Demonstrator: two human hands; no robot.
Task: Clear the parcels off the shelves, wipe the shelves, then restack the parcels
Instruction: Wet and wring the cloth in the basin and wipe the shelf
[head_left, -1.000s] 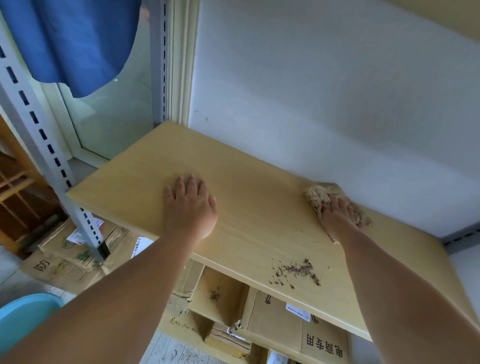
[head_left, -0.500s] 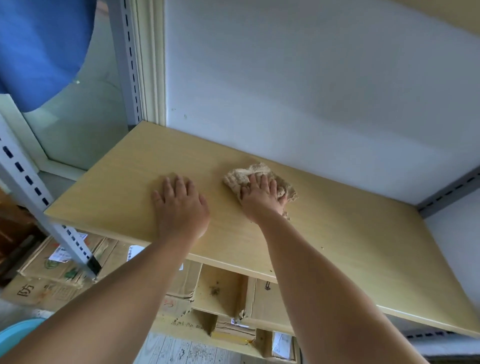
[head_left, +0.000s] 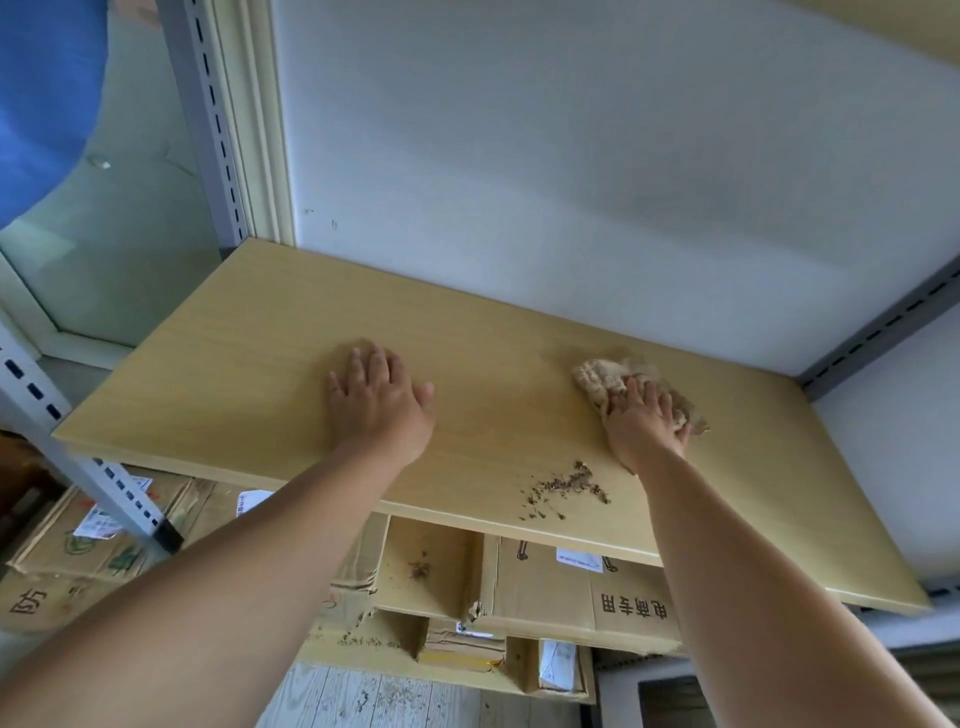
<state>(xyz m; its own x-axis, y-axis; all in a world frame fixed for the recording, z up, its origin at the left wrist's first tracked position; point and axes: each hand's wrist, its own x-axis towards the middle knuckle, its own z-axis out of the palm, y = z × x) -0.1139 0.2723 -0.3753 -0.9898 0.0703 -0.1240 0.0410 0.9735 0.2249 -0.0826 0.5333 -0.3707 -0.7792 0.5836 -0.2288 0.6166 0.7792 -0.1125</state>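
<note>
Wipe phase, mid-way by the look of it: the shelf (head_left: 249, 374) carries no parcels, the right hand (head_left: 641, 428) presses flat fingers onto the beige cloth (head_left: 597, 376) toward the shelf's back right, and the left hand (head_left: 376, 402) lies flat, fingers spread, mid-shelf. A crumb pile (head_left: 563, 486) sits near the shelf's front edge, just in front of the cloth (not yet swept off). The parcels (head_left: 587, 597) sit below the shelf, so finishing the wipe and restacking remain.

Storeroom or parcel depot, looks like. Slotted grey metal racking upright (head_left: 218, 119) carrying a pale wood shelf board (head_left: 249, 364), with labelled cardboard shipping boxes (head_left: 582, 597) piled below. Plain white wall (head_left: 571, 156), wood-plank floor (head_left: 395, 696).
</note>
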